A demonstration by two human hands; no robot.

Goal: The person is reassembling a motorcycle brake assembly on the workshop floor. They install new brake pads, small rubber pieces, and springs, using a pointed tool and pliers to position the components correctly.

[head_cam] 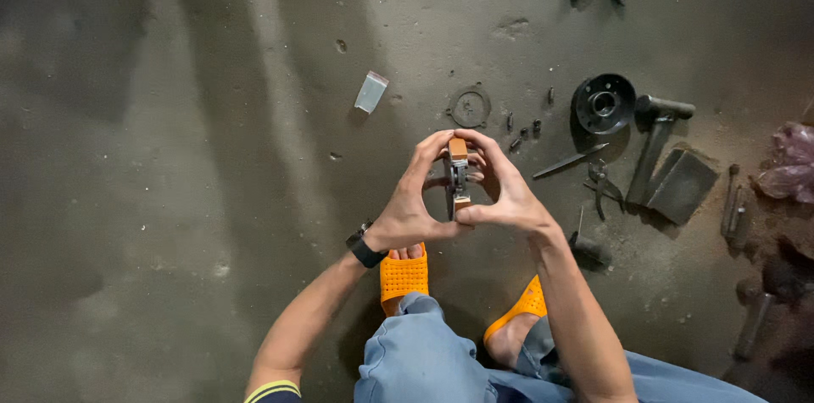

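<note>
Both hands hold a small metal part (459,176) with an orange-brown block at its top end, raised above the concrete floor. My left hand (413,202) pinches it from the left, thumb below and fingers curled over the top. My right hand (506,191) grips it from the right in the same way. A dark watch sits on my left wrist (365,248). Fingers hide much of the part, so its exact shape is unclear.
Scattered on the floor beyond the hands: a thin ring gasket (470,106), a round black flange (604,103), a hammer (655,144), a flat metal plate (683,186), pliers (601,183), small bolts (524,129) and a small grey packet (370,91). My orange slippers (404,277) are below.
</note>
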